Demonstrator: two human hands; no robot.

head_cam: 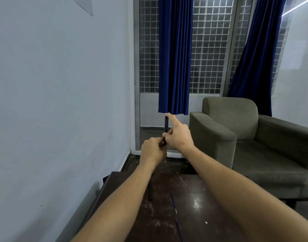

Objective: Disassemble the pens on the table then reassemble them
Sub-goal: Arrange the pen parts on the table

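A dark blue pen (166, 124) stands upright in the air in front of me, well above the table. My right hand (177, 136) grips its middle, with the index finger stretched up to touch the top end. My left hand (153, 150) pinches the pen's lower end, which is mostly hidden by the fingers. On the dark wooden table (198, 215) lie a black pen part (150, 191) near my left forearm and two thin blue refills (174, 201), (178, 227), lying end to end.
A grey-green armchair (245, 137) stands to the right of the table. A pale wall runs along the left, close to the table's edge. Blue curtains (175, 55) hang before a gridded window ahead. Specks of debris lie on the floor beyond the table.
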